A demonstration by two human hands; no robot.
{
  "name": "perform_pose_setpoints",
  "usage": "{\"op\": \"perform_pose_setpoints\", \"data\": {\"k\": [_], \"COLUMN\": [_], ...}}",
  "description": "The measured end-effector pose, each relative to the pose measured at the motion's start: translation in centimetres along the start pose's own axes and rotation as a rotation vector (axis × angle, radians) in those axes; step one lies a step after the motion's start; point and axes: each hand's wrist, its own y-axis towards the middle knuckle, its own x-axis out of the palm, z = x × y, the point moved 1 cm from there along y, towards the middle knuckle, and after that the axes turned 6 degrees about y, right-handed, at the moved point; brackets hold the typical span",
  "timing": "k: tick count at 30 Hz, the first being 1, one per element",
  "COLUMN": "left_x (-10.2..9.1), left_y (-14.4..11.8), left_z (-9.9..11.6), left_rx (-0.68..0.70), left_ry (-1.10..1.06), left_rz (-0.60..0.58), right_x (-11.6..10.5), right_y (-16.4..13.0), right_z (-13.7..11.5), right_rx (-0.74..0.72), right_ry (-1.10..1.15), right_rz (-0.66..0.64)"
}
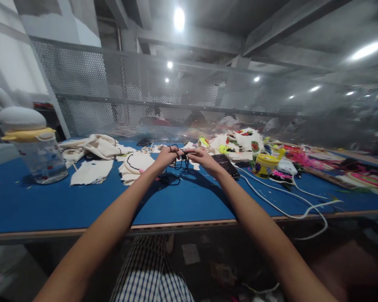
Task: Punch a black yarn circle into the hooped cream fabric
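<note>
Both my hands meet above the middle of the blue table, with fingers pinched close together. My left hand (167,157) grips black yarn (178,161), one strand of which loops over its fingers. From the right, my right hand (202,157) pinches the same dark strands. Loose yarn hangs below the fingers and coils on the tabletop. Whether a needle or other small tool is between the fingertips, I cannot make out. Beside my left hand lies a cream cloth piece (137,164) with a curved black line and a pink spot.
On the blue table (189,205), a bottle with a rabbit-shaped lid (34,147) stands left, near cream fabric (97,147). To the right are a dark flat box (226,165), a yellow tub (266,165), white cables (271,201) and colourful yarn. A perforated metal screen (164,96) runs behind.
</note>
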Motion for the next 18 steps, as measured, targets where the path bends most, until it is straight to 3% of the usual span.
{"op": "perform_pose_setpoints", "data": {"k": [2, 9, 13, 16, 18], "left_x": [0.1, -0.7, -1.6, -2.3, -2.5], "left_y": [0.0, 0.3, 0.4, 0.6, 0.7], "left_z": [-0.1, -0.2, 0.1, 0.0, -0.1], "left_rx": [0.023, 0.014, -0.035, -0.036, -0.034], "left_ry": [0.031, 0.059, -0.017, -0.050, -0.060], "left_rz": [-0.012, 0.112, 0.238, 0.313, 0.335], "right_x": [0.8, -1.8, -3.2, -4.2, -4.8], "right_y": [0.1, 0.1, 0.1, 0.2, 0.2], "right_z": [0.1, 0.0, 0.0, 0.1, 0.0], "right_rx": [-0.022, 0.079, 0.174, 0.151, 0.111], "right_ry": [-0.007, 0.061, 0.056, 0.129, 0.261], "right_rz": [-0.073, 0.121, 0.412, 0.659, 0.712]}}
